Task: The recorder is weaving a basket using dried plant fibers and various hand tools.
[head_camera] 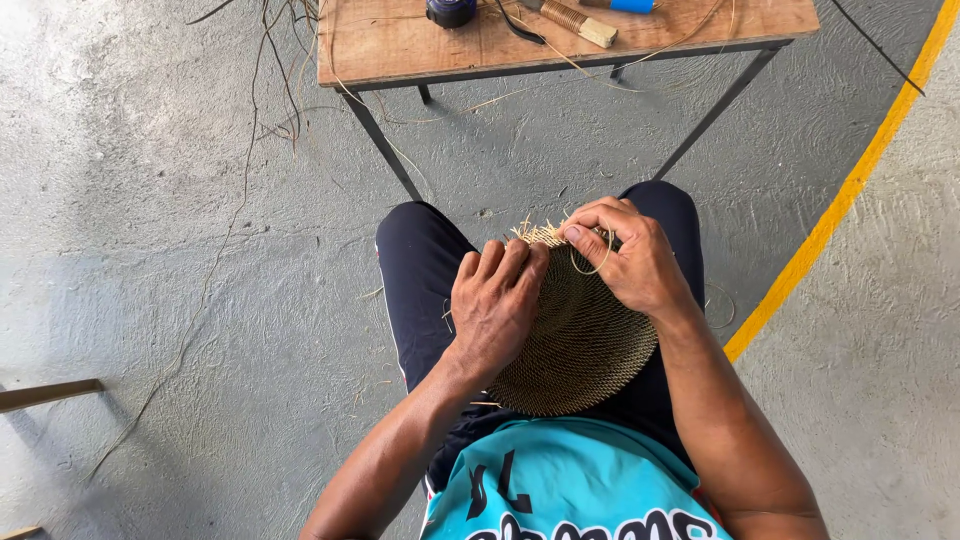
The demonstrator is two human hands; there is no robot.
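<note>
A round woven straw piece [585, 345], tan and finely plaited, rests on my lap over dark trousers. My left hand [495, 305] grips its far left rim with fingers curled over the edge. My right hand [625, 255] pinches the loose fibre ends [540, 233] sticking up at the far rim, and a thin strand loops under its fingers. Both hands touch the weave, close together.
A wooden table [400, 45] on dark metal legs stands just ahead, carrying a dark round object [450, 10], a wrapped bundle of fibre [578, 22] and a blue item [628, 5]. Loose fibres trail on the grey concrete floor. A yellow painted line [850, 185] runs at the right.
</note>
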